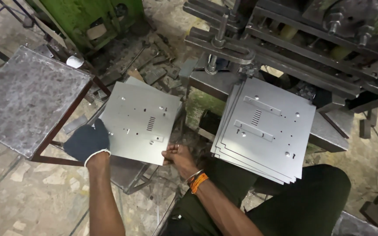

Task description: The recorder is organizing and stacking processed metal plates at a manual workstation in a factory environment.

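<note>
My left hand, in a dark glove with a white cuff, grips the left edge of a flat punched sheet-metal plate. My bare right hand, with bangles and an orange thread at the wrist, pinches the same plate at its near right corner. The plate has a slotted vent and small holes. It lies over more plates under it on a low stand. To the right, a stack of similar plates rests on the bed of a press machine, leaning over my knee.
A worn metal table top stands at the left. A green machine frame is at the top left. Scrap metal pieces litter the floor behind the plate. My dark trousers fill the lower right.
</note>
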